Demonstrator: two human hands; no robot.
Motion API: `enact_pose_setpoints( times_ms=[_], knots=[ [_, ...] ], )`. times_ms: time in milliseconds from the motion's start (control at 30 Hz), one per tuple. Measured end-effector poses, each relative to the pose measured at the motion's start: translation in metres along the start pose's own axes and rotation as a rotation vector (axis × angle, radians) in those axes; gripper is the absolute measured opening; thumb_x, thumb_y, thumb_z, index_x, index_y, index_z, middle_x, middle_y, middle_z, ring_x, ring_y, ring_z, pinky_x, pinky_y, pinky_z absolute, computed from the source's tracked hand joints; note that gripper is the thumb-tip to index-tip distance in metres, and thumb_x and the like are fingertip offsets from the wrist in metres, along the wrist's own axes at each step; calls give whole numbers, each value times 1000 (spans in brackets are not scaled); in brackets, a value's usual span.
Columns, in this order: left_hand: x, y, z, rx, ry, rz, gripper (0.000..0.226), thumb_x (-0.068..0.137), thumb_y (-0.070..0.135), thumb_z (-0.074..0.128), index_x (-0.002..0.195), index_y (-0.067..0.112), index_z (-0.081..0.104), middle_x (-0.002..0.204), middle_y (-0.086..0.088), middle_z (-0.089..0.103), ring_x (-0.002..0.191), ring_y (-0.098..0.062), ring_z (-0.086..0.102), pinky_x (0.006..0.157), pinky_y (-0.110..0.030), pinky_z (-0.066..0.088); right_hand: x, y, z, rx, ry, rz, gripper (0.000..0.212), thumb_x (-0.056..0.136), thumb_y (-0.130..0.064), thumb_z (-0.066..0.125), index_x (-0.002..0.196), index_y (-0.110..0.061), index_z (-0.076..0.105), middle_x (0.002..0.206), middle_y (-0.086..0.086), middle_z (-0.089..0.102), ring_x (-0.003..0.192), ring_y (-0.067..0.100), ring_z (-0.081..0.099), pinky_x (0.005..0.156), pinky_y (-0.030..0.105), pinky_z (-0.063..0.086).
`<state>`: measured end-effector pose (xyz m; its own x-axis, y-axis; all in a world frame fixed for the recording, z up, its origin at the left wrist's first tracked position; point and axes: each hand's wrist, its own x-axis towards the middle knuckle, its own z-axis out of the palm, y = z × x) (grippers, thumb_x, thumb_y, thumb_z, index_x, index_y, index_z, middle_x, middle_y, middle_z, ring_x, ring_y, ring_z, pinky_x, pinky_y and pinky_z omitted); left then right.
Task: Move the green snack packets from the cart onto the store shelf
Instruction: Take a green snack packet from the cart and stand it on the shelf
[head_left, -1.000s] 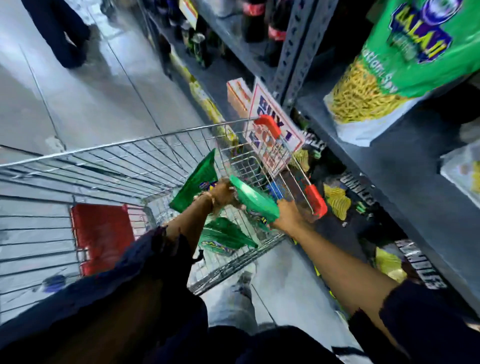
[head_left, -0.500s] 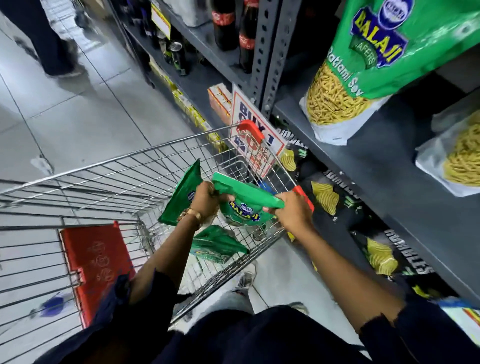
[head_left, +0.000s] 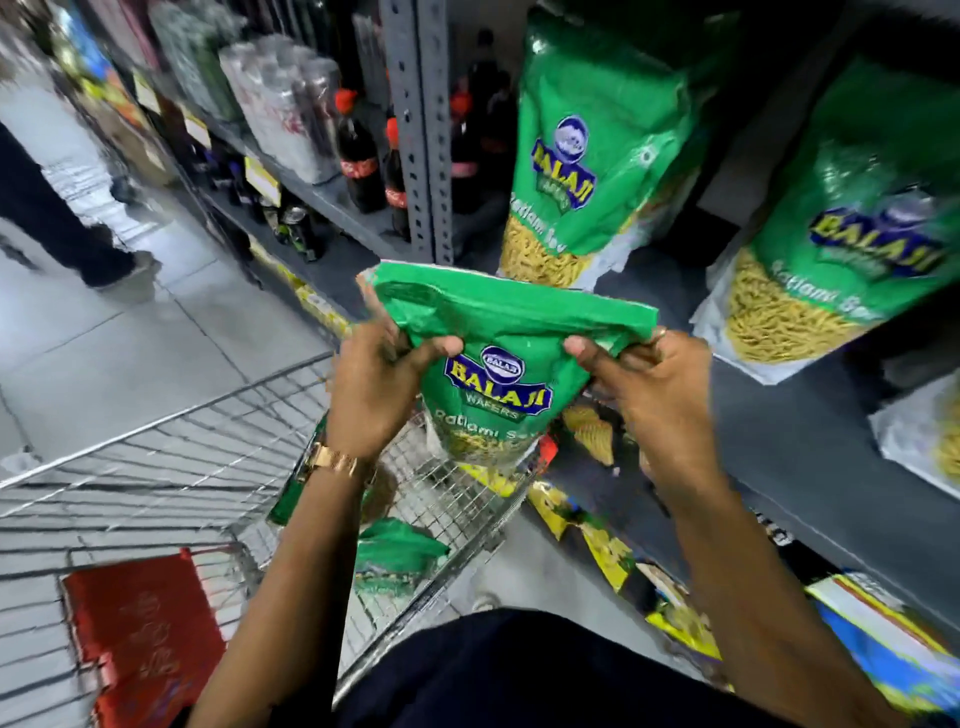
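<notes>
Grey store shelf (head_left: 810, 415) runs along the three o'clock side, two green packets (head_left: 597, 145) already stood on it. A green snack packet (head_left: 498, 374) is gripped at its top corners by the left hand (head_left: 379, 384) and right hand (head_left: 654, 384), held above the cart (head_left: 218, 467). Transfer step is judged under way. More packets (head_left: 395, 556) remain in the cart at six o'clock. Next: packet to be carried toward two o'clock and stood upright in the gap between the shelved ones.

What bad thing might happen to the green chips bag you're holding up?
1. Both hands, left hand and right hand, pinch only the top corners of the green packet, so it might slip back into the cart.
2. Two packets already stand on the shelf; pushing this one in could knock them over.
</notes>
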<state>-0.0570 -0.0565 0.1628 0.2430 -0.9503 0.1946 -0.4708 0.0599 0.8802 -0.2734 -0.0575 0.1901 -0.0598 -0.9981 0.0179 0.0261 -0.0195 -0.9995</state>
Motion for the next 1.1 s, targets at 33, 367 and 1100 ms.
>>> enact_pose_setpoints(
  times_ms=[33,367,1100],
  knots=[
    [1,16,3,-9,-30,44,64,73,33,78,40,22,24,32,6,34,35,-8,23,48,-29,23,-2,-10,-10,8,30,-17,10,75,-6,75,82,-13,71,73,-7,78,73,13,74,65,30,60],
    [38,104,88,-291,-274,157,74,55,65,79,81,-3,64,84,-36,68,76,-50,69,59,-63,55,9,-76,-103,-100,320,-271,12,81,-8,72,84,-19,69,74,-10,75,68,6,71,53,24,56],
    [36,130,179,-254,-309,153,47,66,63,67,80,18,67,81,1,75,75,-17,70,71,-43,59,27,-43,-153,-377,745,-292,77,75,-50,72,136,-12,42,134,11,55,125,24,52,110,44,40]
  ],
)
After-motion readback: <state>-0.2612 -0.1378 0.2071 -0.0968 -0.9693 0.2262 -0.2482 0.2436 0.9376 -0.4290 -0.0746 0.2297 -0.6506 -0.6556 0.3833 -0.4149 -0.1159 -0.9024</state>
